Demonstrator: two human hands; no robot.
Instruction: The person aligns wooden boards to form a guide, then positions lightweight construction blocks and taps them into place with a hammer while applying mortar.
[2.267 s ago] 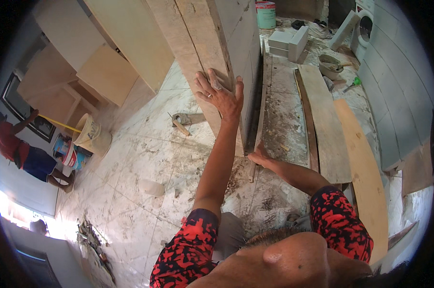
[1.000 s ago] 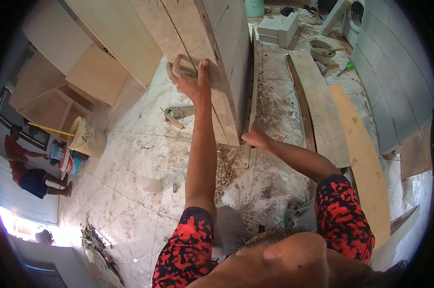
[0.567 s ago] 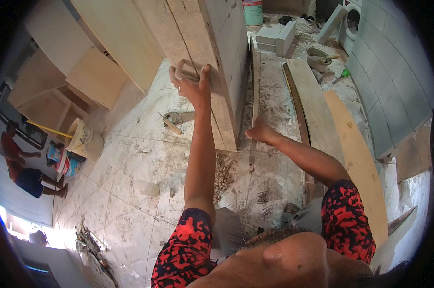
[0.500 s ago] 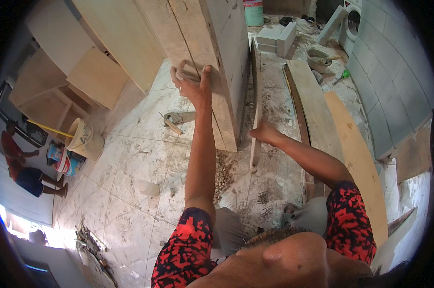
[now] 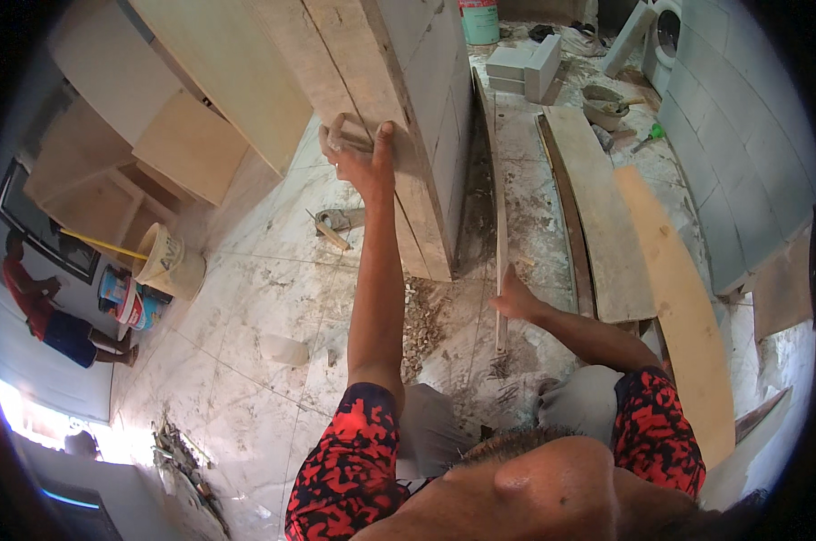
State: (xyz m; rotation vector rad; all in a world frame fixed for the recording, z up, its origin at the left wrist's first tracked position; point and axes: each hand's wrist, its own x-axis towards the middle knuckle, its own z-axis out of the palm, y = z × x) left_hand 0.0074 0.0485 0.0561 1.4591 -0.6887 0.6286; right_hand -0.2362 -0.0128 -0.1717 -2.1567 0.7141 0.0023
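My left hand [image 5: 361, 153] rests against the timber-faced end of a block wall [image 5: 406, 212], fingers bent and apart, thumb near the board's right-hand edge. Lower and to the right, my right hand [image 5: 516, 298] grips a long, narrow wooden strip [image 5: 500, 225] near its near end. The strip runs back along the wall's right side, slightly apart from the wall's near corner. Just left of the timber end, a grey tool [image 5: 336, 219] lies on the dirty tiled floor with a light stick beside it.
Loose planks [image 5: 602, 252] and a pale board [image 5: 674, 298] lie on the right beside a block wall [image 5: 742, 153]. Blocks [image 5: 541, 68] and a mortar bowl [image 5: 604, 110] are behind. A worker [image 5: 43, 307] is at the far left near buckets [image 5: 169, 261] and plywood panels [image 5: 187, 149].
My right hand has moved right and toward me, drawing the strip's near end out from the wall's corner. My left hand, earlier higher on the right with straighter fingers, now has them bent.
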